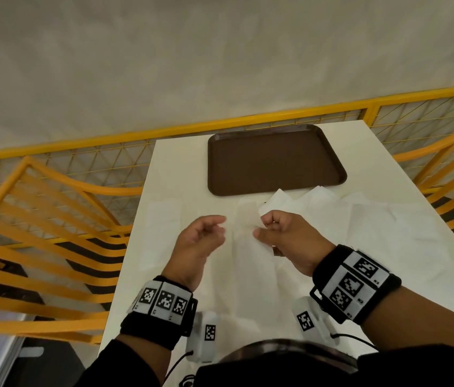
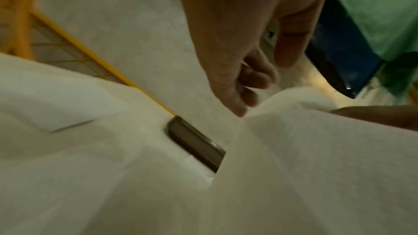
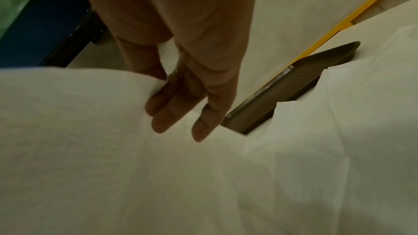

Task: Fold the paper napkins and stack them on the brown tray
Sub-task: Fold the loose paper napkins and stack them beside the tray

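White table [image 1: 164,169], wrist-view blue edge [image 2: 339,56]

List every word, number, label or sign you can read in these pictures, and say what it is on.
No readable words or numbers.
Left wristband: black-and-white square code tags, no letters.
Right wristband: the same tags; tiny marks beside them, too small to read.
Wrist cameras: one code tag each.
Tray, napkins, table: no print.
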